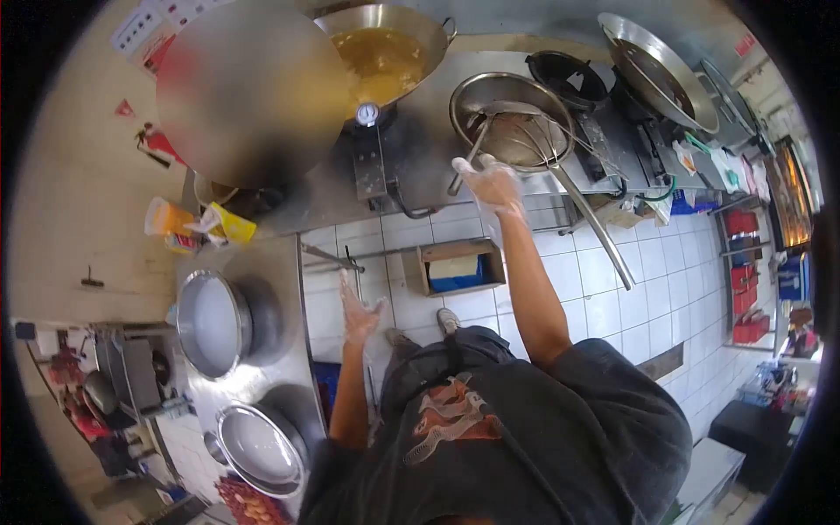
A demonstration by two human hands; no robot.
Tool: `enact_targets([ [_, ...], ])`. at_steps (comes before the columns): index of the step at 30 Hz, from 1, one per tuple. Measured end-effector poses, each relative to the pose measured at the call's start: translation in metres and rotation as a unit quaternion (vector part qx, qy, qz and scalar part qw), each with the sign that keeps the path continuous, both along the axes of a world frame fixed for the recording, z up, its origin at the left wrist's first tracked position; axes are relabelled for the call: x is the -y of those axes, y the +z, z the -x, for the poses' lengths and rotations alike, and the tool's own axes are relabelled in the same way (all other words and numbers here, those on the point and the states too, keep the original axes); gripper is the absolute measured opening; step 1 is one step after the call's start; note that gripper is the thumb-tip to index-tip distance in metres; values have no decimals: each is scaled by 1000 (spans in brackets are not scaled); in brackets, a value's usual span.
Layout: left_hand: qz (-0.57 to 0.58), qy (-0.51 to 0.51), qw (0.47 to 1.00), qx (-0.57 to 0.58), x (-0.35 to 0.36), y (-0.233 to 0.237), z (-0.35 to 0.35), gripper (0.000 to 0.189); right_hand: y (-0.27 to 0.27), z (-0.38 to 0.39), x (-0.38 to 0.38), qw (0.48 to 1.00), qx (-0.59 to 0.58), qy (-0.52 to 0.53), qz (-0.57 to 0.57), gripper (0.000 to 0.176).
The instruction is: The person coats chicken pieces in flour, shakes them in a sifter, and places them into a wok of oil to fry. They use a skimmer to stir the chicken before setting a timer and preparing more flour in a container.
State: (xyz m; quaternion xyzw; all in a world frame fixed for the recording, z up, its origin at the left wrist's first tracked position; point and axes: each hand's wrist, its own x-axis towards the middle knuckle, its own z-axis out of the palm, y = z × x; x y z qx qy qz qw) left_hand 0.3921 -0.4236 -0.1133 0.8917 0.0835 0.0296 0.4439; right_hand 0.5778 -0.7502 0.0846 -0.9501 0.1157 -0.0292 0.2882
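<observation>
Just below the steel bowl [490,92] on the cooker, the person's right hand [494,185], in a thin clear plastic glove, reaches the near end of a short metal handle [466,159] that slants up into the bowl. Its fingers look curled at that end, but the crinkled glove hides whether they are clamped on it. Inside the bowl lies a wire skimmer [525,136], and a second, long handle [595,227] runs from the bowl down and to the right, out over the tiled floor. Well below and left of the bowl, the bare left hand [359,311] hangs in the air with fingers spread, holding nothing. Left of the bowl sits a wok of yellow oil [385,52]. The skimmer is probably stiff and fairly light, though basket-heavy, and likely greasy and warm, so slippery under plastic. The best hold seems to be the handle, well back from the wire.
</observation>
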Motion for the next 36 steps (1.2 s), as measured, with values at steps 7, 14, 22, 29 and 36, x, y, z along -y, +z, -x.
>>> enact_targets([
  [7,81,114,980,-138,-26,17,35,109,-37,52,197,941,118,-120,294,63],
  [14,-23,111,981,-160,-83,-109,82,103,20,50,215,948,122,-101,277,51],
  [22,-37,70,985,-151,-53,-60,85,93,-18,-36,351,898,-37,52,435,63],
  [29,-41,151,967,-202,-37,-16,89,90,-122,-81,393,918,-31,139,369,47],
  [36,-68,205,956,-197,-51,-32,94,75,-59,-71,405,901,169,144,373,29],
])
